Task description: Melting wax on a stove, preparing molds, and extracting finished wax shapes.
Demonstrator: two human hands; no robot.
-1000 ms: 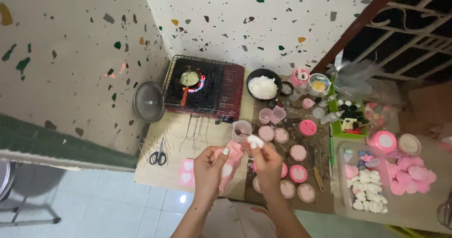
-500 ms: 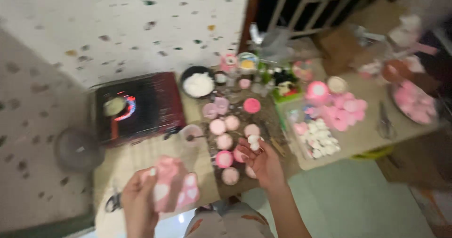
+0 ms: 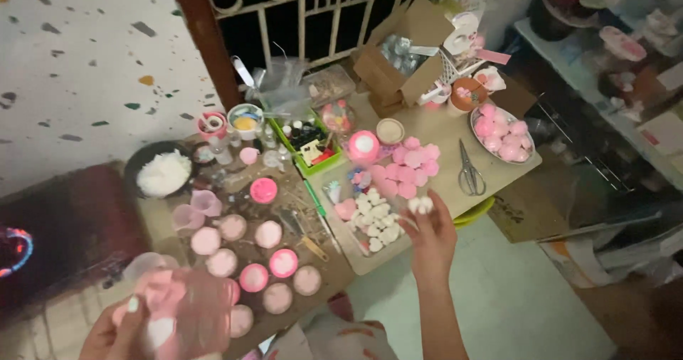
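Note:
My right hand [image 3: 431, 233] holds a small white moulded piece [image 3: 420, 204] in its fingertips, just right of a clear tray [image 3: 356, 255] filled with several white and pink shapes. My left hand [image 3: 117, 328], blurred at the lower left, grips a pink silicone mould with white hearts [image 3: 183, 316]. Between them, several round pink moulds [image 3: 252, 256] lie on the low table [image 3: 445, 129].
A black bowl of white flakes [image 3: 162, 173] and a lit stove [image 3: 14, 250] are at the left. Pink heart shapes [image 3: 407, 166], scissors [image 3: 469, 170], a metal bowl of pink pieces [image 3: 504, 135], a green basket [image 3: 307, 141] and a cardboard box [image 3: 398, 54] stand further right.
The view has swung right, off the stove. My right hand carried the white piece rightwards to the clear tray. My left hand dropped low-left with the pink mould.

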